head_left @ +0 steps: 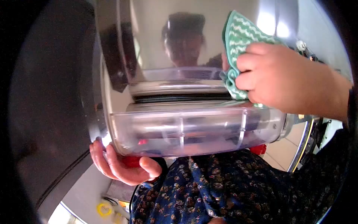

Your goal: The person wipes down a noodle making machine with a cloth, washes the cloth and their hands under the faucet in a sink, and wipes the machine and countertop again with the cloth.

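In front of me stands a glossy, mirror-like panel (156, 41), with a clear plastic bin (209, 130) along its lower part. It looks like an appliance door, though I cannot make out which. My right hand (268, 74) grips a green and white patterned cloth (242, 41), bunched under the fingers against the panel just above the bin's right end. Below the bin's lower left corner is my left hand (125, 166), palm up. Its fingers are apart and rest by the panel's left edge, and the thumb sticks out free.
A dark, flat surface (52, 104) fills the left side. Down at the lower left a yellow round item (104, 209) shows. Pale floor tiles (283, 151) lie at the right, beyond the bin. Small blurred objects (304, 46) sit behind my right wrist.
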### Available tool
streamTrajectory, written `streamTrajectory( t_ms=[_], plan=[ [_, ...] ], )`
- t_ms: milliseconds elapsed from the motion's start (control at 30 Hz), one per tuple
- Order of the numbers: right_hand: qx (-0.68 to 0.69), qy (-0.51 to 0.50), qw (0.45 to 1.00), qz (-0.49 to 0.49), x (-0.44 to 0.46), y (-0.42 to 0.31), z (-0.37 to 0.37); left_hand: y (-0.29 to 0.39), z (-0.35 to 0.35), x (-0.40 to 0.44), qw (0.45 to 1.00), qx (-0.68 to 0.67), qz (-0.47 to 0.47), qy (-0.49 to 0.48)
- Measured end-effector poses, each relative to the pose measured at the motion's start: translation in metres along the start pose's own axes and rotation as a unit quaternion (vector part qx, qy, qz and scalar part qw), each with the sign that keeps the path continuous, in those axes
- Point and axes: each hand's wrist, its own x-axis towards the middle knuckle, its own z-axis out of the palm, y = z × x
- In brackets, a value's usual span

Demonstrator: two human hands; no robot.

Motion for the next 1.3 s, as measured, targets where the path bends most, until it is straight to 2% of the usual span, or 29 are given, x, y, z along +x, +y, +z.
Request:
streamTrajectory(
  t_ms=[33, 100, 167, 267, 367, 433, 567, 600, 633, 733, 900, 1000, 1067, 1100, 1300],
  plan=[
    [-0.019, 0.066, 0.996, -0.061, 0.006, 0.000, 0.010, -0.003, -0.004, -0.004, 1.000, 0.012, -0.006, 0.004],
    [0.014, 0.100, 0.991, -0.083, 0.020, -0.001, 0.016, -0.009, -0.001, -0.006, 0.998, 0.028, 0.031, 0.053],
    [0.044, 0.139, 0.983, -0.109, 0.033, 0.001, 0.020, -0.017, -0.006, -0.007, 0.996, -0.045, 0.080, 0.008],
    [0.088, 0.188, 0.971, -0.119, 0.054, 0.006, 0.018, -0.019, 0.000, -0.002, 0.992, -0.064, 0.105, 0.025],
    [0.103, 0.229, 0.960, -0.124, 0.087, 0.005, 0.009, -0.018, 0.001, 0.002, 0.992, -0.057, 0.108, 0.013],
    [0.058, 0.231, 0.950, -0.201, 0.118, 0.009, -0.005, -0.015, 0.002, 0.004, 0.994, -0.054, 0.093, 0.003],
    [-0.014, 0.294, 0.928, -0.230, 0.138, 0.016, 0.000, -0.012, 0.003, -0.002, 0.996, -0.066, 0.055, -0.021],
    [-0.023, 0.321, 0.915, -0.243, 0.136, 0.023, 0.009, -0.009, 0.001, -0.005, 0.997, -0.069, 0.020, -0.041],
    [-0.031, 0.349, 0.901, -0.254, 0.132, 0.027, 0.018, -0.010, 0.007, -0.004, 0.999, -0.046, 0.026, -0.005],
    [-0.027, 0.312, 0.928, -0.204, 0.099, 0.034, 0.046, -0.007, 0.007, -0.001, 0.998, -0.031, 0.020, -0.053],
    [0.119, 0.116, 0.964, -0.206, 0.025, 0.055, 0.053, -0.015, 0.002, -0.006, 0.996, -0.024, 0.027, -0.086],
    [0.117, 0.019, 0.976, -0.183, 0.019, 0.047, 0.027, -0.018, -0.007, -0.006, 0.994, -0.033, 0.035, -0.094],
    [0.044, 0.046, 0.978, -0.200, 0.026, 0.059, 0.019, -0.011, 0.001, 0.018, 0.991, -0.045, 0.058, -0.114],
    [0.003, 0.053, 0.977, -0.209, 0.033, 0.057, 0.021, -0.008, -0.001, 0.019, 0.991, -0.044, 0.039, -0.120],
    [-0.053, 0.200, 0.951, -0.230, 0.095, 0.047, 0.013, -0.001, -0.009, 0.020, 0.990, -0.048, 0.019, -0.129]
  ],
)
